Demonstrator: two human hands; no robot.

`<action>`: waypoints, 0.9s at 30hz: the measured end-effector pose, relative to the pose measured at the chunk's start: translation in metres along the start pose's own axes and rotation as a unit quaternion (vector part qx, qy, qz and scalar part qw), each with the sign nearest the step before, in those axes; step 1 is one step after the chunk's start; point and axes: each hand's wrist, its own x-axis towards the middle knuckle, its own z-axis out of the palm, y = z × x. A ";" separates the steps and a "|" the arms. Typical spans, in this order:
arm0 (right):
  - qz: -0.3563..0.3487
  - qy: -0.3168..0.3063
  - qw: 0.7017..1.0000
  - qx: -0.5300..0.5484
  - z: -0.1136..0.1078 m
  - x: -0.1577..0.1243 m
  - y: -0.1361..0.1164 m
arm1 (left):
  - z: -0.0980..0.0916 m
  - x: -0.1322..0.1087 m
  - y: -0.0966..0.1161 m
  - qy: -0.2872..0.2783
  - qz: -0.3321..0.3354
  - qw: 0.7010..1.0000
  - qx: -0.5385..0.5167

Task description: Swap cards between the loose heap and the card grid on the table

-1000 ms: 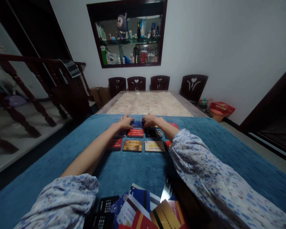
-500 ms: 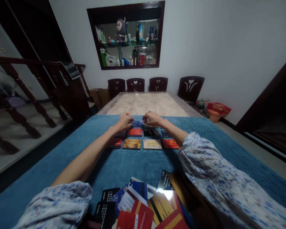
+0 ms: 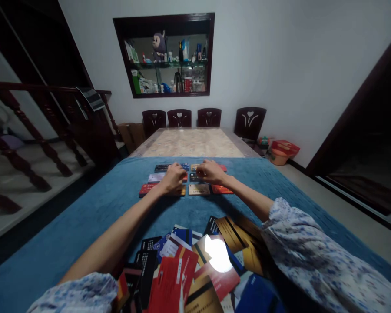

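Observation:
Rows of bank-style cards lie on the blue cloth in front of me. My left hand [image 3: 175, 178] is over the left half of them, its curled fingers at the edge of a red card [image 3: 185, 178] in the middle row. Beside it, my right hand [image 3: 211, 172] bends its fingers onto a black card [image 3: 194, 178] in the same row. A gold card [image 3: 183, 191], a cream card [image 3: 198, 190] and a red card [image 3: 222, 189] make up part of the front row. Behind the hands shows a blue card [image 3: 184, 167]. My hands cover several cards partly.
A loose heap of cards, including a red one [image 3: 164, 282] and a gold one [image 3: 231, 234], lies near my body. The blue cloth [image 3: 94, 217] covers the table's near part; patterned tabletop [image 3: 189, 141] shows beyond. Dark chairs [image 3: 209, 118] stand at the far end.
Both hands have come nearer, from the blue card in the back row to the middle row. My view has shifted, showing more of the near heap.

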 end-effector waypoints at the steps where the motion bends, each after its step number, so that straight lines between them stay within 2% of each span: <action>1: 0.003 0.000 1.000 -0.001 0.000 -0.007 -0.001 | 0.000 -0.003 0.005 0.000 0.005 1.000 0.001; 16: 0.031 0.017 0.999 -0.004 0.002 -0.112 0.005 | 0.009 -0.035 0.098 0.004 0.078 0.996 -0.051; 23: 0.033 0.019 0.999 -0.007 0.000 -0.158 0.007 | 0.020 -0.043 0.131 -0.002 0.119 0.989 -0.082; 27: 0.037 0.018 0.999 0.001 0.000 -0.179 0.007 | 0.021 -0.047 0.148 -0.032 0.133 0.986 -0.097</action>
